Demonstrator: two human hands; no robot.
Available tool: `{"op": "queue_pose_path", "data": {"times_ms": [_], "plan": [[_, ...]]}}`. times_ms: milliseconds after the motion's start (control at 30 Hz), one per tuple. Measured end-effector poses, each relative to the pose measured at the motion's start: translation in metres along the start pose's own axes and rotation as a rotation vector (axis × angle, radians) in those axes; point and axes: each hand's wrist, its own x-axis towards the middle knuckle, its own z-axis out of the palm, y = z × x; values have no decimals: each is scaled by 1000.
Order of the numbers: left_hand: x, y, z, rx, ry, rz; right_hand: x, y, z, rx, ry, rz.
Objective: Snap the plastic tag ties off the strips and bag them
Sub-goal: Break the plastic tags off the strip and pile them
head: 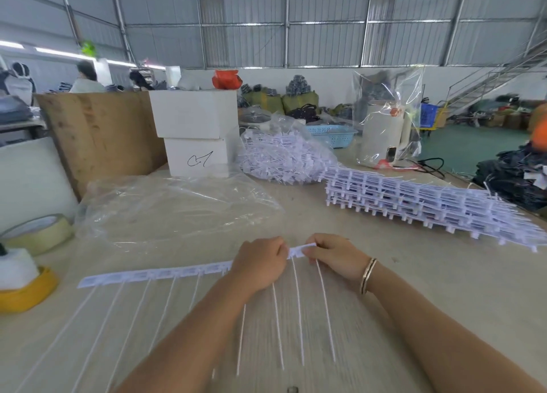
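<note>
Strip (183,272), apparently beside clear bag (177,206)

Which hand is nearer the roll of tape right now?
Left. The left hand grips the strip mid-table, with the roll of tape farther out on its side. The right hand pinches the strip's other end, farther away.

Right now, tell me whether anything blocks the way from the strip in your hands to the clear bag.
Nothing visible does. Both hands hold the strip, and only bare table lies between it and the clear bag just beyond.
</note>
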Motion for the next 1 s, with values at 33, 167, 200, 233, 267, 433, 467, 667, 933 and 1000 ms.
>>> {"op": "queue_pose_path", "data": {"times_ms": [33, 167, 200, 233, 267, 433, 467, 667, 933, 1000], "plan": [[-3, 2, 3, -24, 36, 4, -2, -1, 1, 31, -42, -8], [-7, 2, 8, -66, 121, 74, -9, -3, 2, 93, -133, -59], [-7, 1, 8, -90, 107, 87, -10, -2, 3, 142, -130, -65], [-7, -1, 8, -122, 69, 89, -10, -1, 4, 208, -121, -66], [-7, -2, 9, -162, 20, 88, -11, 1, 5, 268, -114, -61], [-4, -9, 5, -379, -66, 70, -10, 5, 13, 279, -19, -100], [-3, -8, 2, -410, -67, 62, -10, 4, 14, 260, 10, -118], [-7, -5, -5, -622, -15, 6, -10, -1, 23, 258, 166, -200], [-8, 1, -9, -778, 65, 14, -12, -6, 26, 295, 279, -329], [-7, 1, -10, -803, 61, 24, -12, -5, 26, 298, 294, -340]]}}
